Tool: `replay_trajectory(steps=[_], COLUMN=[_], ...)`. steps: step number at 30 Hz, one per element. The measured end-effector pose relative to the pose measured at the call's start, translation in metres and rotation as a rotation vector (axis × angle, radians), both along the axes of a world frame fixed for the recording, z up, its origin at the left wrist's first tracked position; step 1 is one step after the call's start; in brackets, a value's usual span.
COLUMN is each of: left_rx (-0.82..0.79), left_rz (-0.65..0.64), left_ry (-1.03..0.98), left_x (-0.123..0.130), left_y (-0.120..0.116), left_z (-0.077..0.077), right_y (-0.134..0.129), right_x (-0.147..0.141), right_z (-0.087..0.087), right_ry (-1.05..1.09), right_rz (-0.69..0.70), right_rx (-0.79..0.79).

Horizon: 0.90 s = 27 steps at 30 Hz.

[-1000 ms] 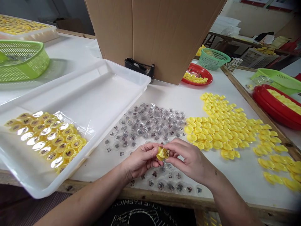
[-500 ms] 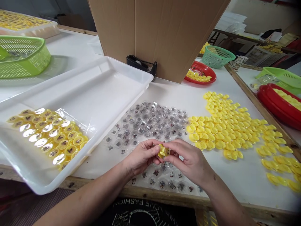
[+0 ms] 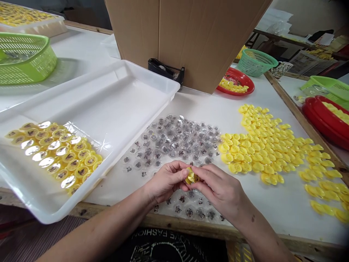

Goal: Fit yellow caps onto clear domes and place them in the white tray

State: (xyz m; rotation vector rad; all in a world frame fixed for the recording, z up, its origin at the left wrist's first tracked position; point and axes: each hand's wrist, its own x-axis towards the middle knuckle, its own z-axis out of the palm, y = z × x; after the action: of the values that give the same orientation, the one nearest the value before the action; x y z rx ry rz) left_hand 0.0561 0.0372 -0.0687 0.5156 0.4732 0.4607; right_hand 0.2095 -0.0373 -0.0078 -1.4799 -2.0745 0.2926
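Between my two hands, above the front of the table, is a small round yellow plastic piece [image 3: 191, 176]. My left hand [image 3: 167, 182] pinches its left side between thumb and fingers. The fingertips of my right hand [image 3: 218, 185] are closed on its right side and partly cover it. Under and behind my hands lie many clear plastic discs [image 3: 174, 140] with small dark printed figures. To the right spreads a heap of yellow cup-like pieces [image 3: 259, 153]. On the left, a white tray [image 3: 136, 94] holds rows of yellow pieces with printed, shiny faces [image 3: 69, 156].
A tall cardboard box [image 3: 185, 40] stands at the back, a black tape dispenser [image 3: 166, 71] at its foot. Red plate [image 3: 249, 91] and green basket [image 3: 257, 63] sit behind the yellow heap. Another green basket [image 3: 32, 69] is at left. Wooden strips [image 3: 308, 116] edge the table.
The yellow piece has turned slightly between my fingers, and my right fingertips have closed further over it. The whole view has shifted a little; the objects on the table keep their places.
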Motion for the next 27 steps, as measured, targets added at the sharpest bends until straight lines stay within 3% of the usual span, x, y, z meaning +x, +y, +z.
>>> replay_trajectory(steps=[7, 11, 14, 17, 21, 27], left_rx=[0.180, 0.380, 0.486, 0.552, 0.692, 0.845], left_rz=[-0.010, 0.024, 0.024, 0.108, 0.150, 0.082], left_ry=[0.102, 0.176, 0.219, 0.250, 0.285, 0.453], left_x=[-0.002, -0.003, -0.003, -0.003, -0.004, -0.005], left_y=[0.002, -0.001, -0.003, -0.004, -0.006, -0.003], left_z=[-0.001, 0.005, 0.009, 0.009, 0.005, 0.005], right_y=[0.002, 0.000, -0.002, -0.003, -0.005, -0.007], right_x=[-0.004, -0.010, -0.010, -0.003, 0.001, -0.007], right_z=[-0.010, -0.020, -0.024, -0.029, -0.036, -0.041], right_ry=[-0.054, 0.001, 0.124, 0.373, 0.639, 0.554], right_rz=[-0.031, -0.121, -0.197, -0.298, -0.274, -0.290], right_rx=[0.050, 0.101, 0.055, -0.076, -0.266, -0.135])
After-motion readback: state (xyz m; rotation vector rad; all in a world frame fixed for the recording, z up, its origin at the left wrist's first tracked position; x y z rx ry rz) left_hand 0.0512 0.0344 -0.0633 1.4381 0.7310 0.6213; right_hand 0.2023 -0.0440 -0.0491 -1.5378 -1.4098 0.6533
